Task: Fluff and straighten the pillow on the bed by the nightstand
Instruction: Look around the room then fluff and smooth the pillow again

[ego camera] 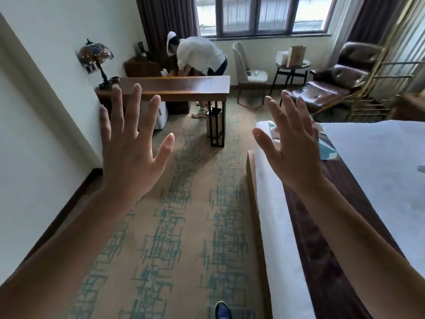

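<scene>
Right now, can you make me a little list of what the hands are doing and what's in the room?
left hand: open, fingers spread, held up in the air, holding nothing
right hand: open, fingers spread, holding nothing
bed: on the right, white cover, dark band across the near end
pillow: not in view
floor: patterned carpet
wooden desk: against the left wall, with a lamp on it
other person: bending over behind the desk
armchair: brown, near the window

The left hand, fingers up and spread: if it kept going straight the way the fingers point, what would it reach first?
Probably the long wooden desk, whose near edge sits just beyond the left hand's fingertips. Depth is unclear.
</scene>
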The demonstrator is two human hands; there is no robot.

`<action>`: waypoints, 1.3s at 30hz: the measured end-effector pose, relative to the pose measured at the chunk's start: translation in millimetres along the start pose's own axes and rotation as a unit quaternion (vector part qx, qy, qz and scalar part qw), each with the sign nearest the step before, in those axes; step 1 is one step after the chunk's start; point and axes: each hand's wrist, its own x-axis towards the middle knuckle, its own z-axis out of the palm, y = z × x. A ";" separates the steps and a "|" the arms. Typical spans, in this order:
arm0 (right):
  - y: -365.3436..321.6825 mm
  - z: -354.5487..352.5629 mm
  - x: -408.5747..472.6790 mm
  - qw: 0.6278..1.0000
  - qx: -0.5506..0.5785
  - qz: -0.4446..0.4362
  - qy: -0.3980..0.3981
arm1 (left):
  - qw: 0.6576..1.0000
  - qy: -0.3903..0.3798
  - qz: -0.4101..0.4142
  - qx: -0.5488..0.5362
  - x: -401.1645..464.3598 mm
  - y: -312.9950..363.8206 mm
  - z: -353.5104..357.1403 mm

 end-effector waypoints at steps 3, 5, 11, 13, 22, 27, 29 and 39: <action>17.4 29.8 30.5 1.000 -0.009 0.020 0.002 | 1.000 0.001 0.015 0.000 36.8 -12.9 40.1; 28.0 48.1 58.5 0.999 -0.002 0.033 0.002 | 1.000 -0.001 0.012 -0.006 68.2 -21.5 65.6; 51.1 83.0 142.8 0.999 -0.017 0.044 0.014 | 0.999 0.033 0.042 -0.008 160.2 -47.3 130.4; 56.9 89.6 164.6 0.999 -0.020 0.043 0.021 | 0.998 0.042 0.050 -0.021 185.7 -54.0 152.1; 86.1 137.0 245.7 0.993 -0.081 0.073 0.043 | 0.982 0.094 0.122 -0.106 286.6 -70.7 265.2; 93.5 182.2 307.6 0.986 -0.116 0.104 0.066 | 0.971 0.108 0.154 -0.147 356.8 -97.1 332.5; 94.3 202.5 336.8 0.983 -0.128 0.111 0.077 | 0.970 0.106 0.152 -0.159 387.5 -113.7 357.1; 116.1 259.1 448.8 0.962 -0.185 0.135 0.150 | 0.953 0.128 0.182 -0.204 532.0 -159.4 456.2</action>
